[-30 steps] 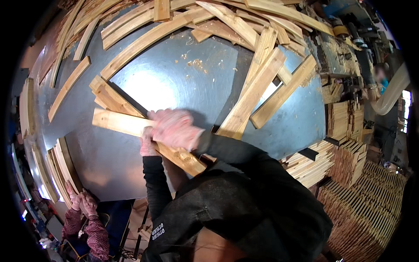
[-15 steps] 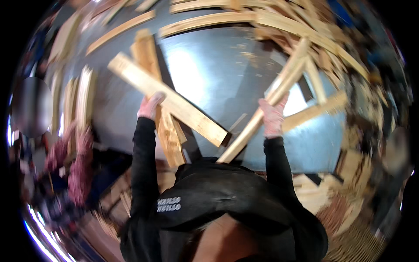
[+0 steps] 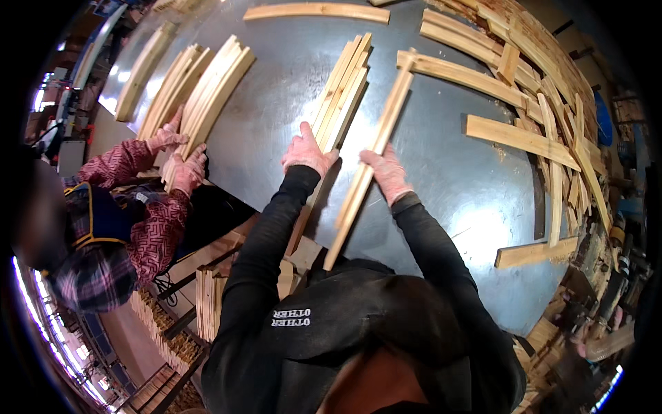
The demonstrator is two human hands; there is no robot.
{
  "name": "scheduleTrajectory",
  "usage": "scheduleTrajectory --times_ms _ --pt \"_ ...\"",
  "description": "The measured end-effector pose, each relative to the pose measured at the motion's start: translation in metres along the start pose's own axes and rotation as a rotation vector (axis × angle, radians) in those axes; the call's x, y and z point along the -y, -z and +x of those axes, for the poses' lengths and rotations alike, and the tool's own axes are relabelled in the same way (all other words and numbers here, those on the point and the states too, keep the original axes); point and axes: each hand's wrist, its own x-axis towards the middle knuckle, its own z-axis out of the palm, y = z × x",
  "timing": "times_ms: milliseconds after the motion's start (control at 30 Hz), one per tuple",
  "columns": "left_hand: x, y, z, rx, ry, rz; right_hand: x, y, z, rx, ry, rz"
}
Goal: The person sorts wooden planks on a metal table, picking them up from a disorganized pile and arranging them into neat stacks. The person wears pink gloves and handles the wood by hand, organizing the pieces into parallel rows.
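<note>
A bundle of wooden slats [image 3: 343,86] stands on edge on the metal tabletop, with its slats side by side. My left hand [image 3: 308,152], in a pinkish glove, is closed around the bundle at about its middle. To its right, my gloved right hand [image 3: 387,174] grips one or two narrow wooden slats [image 3: 386,127], held at a slant roughly parallel to the bundle. A strip of bare metal separates the two lots. The lower end of the right-hand wood reaches close to my dark apron [image 3: 365,310].
On the left, a co-worker's gloved hands [image 3: 181,155] hold another slat bundle [image 3: 214,96]. A tangled pile of slats [image 3: 552,138] covers the table's right side. Single slats lie at the far edge [image 3: 317,10] and near right [image 3: 534,253]. Stacked wood [image 3: 207,297] stands below the table.
My view has swung, shifting the table. The wide board that lay slanted under my left hand is now lined up in an upright bundle. The right-hand wood has come closer to it.
</note>
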Motion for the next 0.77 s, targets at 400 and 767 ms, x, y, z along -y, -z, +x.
scheduleTrajectory --times_ms 400,767 --pt "0.079 0.011 0.068 0.059 -0.352 -0.404 -0.001 -0.051 0.092 0.083 -0.182 -0.967" --pt "0.05 -0.004 -0.013 -0.018 -0.209 -0.097 -0.012 -0.005 0.036 0.188 -0.228 -0.419"
